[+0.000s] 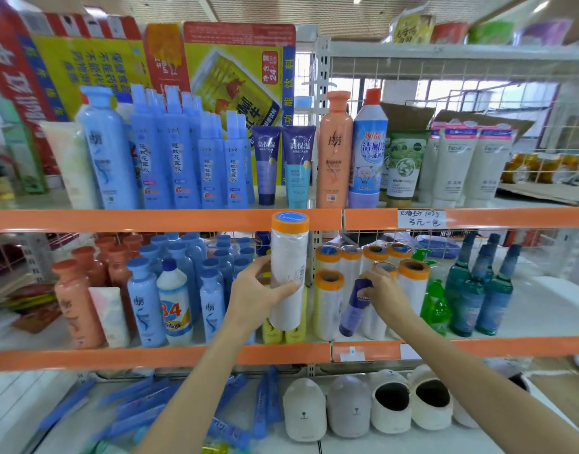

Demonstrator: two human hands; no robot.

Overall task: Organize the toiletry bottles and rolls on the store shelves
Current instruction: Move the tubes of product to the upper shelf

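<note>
**Both hands full at the middle shelf**

Left hand (pixel 260 291), centre of frame, is wrapped round the lower half of a tall white roll (pixel 288 273) w/ orange cap, held upright in front of the orange shelf edge (pixel 150 220). Right hand (pixel 384 286), just right of it, pinches the top of a purple tube (pixel 355 306) that leans among the other orange-capped rolls (pixel 334 290) on the middle shelf. Roll looks light but soft-sided (film wrap, prob. slippery), so a mid-body grip suits. Tube's squashy; best taken near the cap. Blue bottles (pixel 170 290) crowd centre-left.
</note>
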